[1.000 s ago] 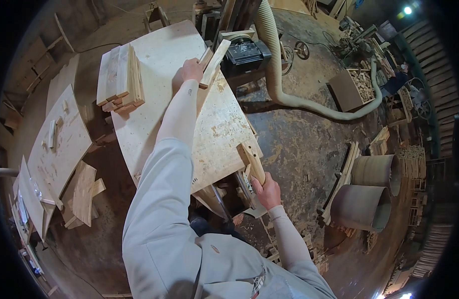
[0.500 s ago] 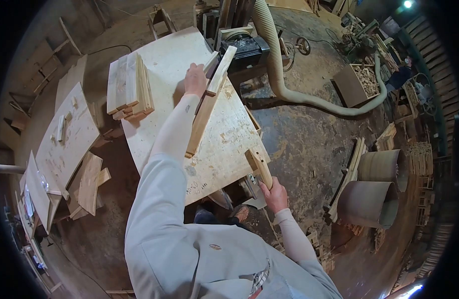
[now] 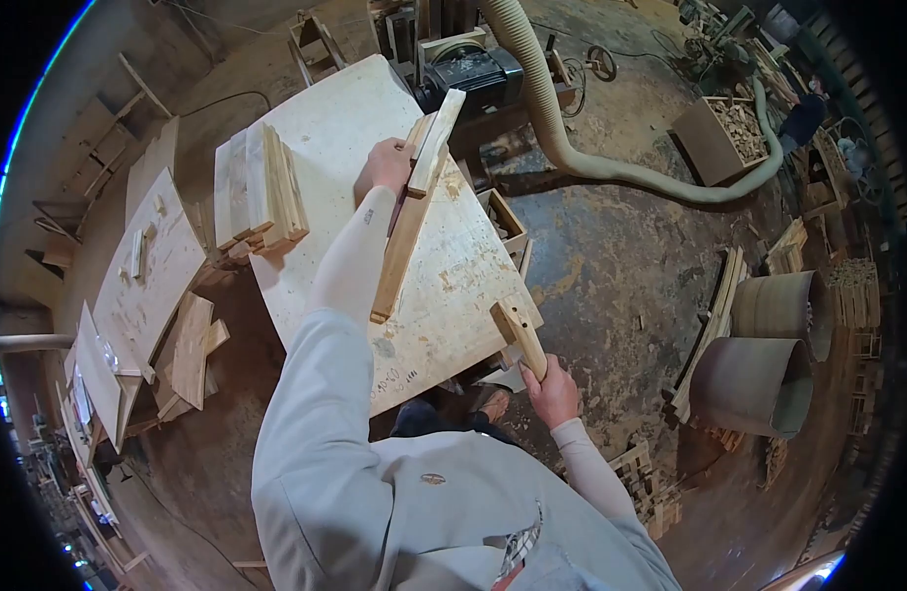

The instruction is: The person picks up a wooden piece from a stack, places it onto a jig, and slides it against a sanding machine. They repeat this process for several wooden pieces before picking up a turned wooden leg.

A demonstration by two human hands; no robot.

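Note:
On the pale tabletop (image 3: 325,118), my left hand (image 3: 387,165) has its fingers curled at the side of the wood strips near the far end; its fingertips are partly hidden. A long wooden strip (image 3: 399,246) lies lengthwise on the table, with a shorter light strip (image 3: 438,143) resting across its upper part. At the near right corner my right hand (image 3: 553,392) grips the end of a wooden piece with dark holes (image 3: 519,338), which slants over the table's edge.
Stacked boards (image 3: 259,187) stand at the table's left. Beyond the far edge are a black motor (image 3: 473,79) and a ribbed hose (image 3: 611,169). Right, on the floor, are a box of offcuts (image 3: 710,143) and two drums (image 3: 749,384). Another table (image 3: 148,286) is at left.
My left hand has shifted slightly back along the strips, and a further strip shows beside it. The right hand keeps its hold on the holed piece. The whole view has shifted slightly.

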